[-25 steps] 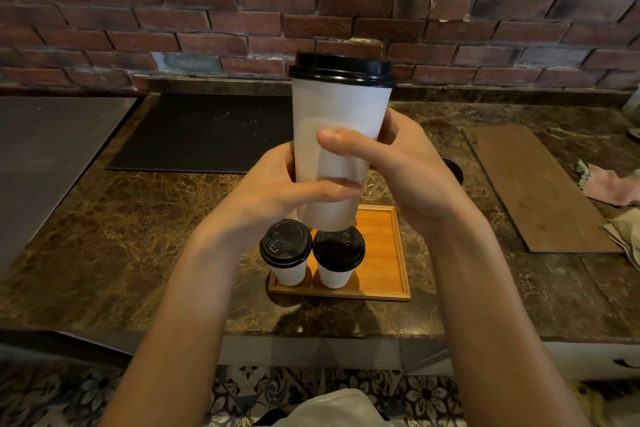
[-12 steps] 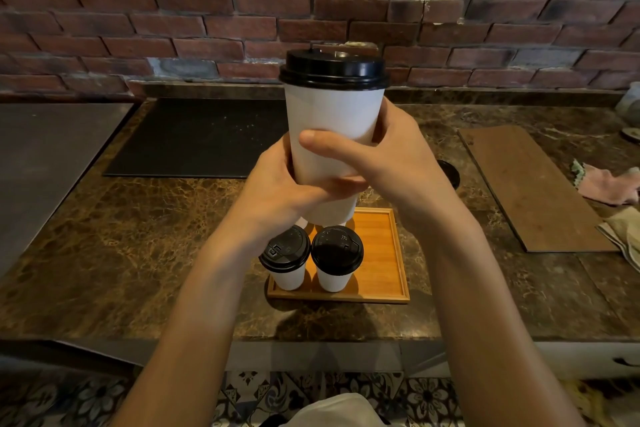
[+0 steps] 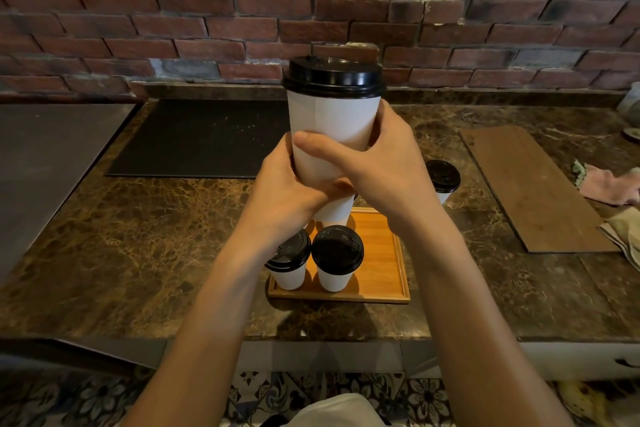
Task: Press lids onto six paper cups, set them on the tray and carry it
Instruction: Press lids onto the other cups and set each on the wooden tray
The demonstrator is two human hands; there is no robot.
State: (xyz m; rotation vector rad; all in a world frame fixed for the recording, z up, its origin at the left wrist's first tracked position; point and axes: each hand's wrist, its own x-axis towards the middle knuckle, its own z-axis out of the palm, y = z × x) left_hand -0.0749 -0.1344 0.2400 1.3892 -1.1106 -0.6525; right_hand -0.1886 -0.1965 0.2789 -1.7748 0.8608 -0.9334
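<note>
I hold a tall white paper cup [image 3: 330, 121] with a black lid [image 3: 333, 77] upright in the air above the counter. My left hand [image 3: 287, 191] grips its lower part from the left. My right hand [image 3: 384, 166] wraps it from the right, thumb across the front. Below them, a small wooden tray [image 3: 381, 263] carries two lidded white cups [image 3: 290, 262] [image 3: 336, 258] along its near left side. Another lidded cup [image 3: 442, 180] stands on the counter behind my right wrist. My hands hide part of the tray's far end.
The brown marble counter [image 3: 156, 246] ends at a brick wall. A black mat [image 3: 201, 139] lies at the back left, a wooden board [image 3: 533, 187] on the right, and pink and beige cloths [image 3: 613, 184] at the far right edge.
Both hands have slid lower on the cup, and the cup has tilted slightly so more of the lid's top shows. The lidded cup behind my right wrist has come into view.
</note>
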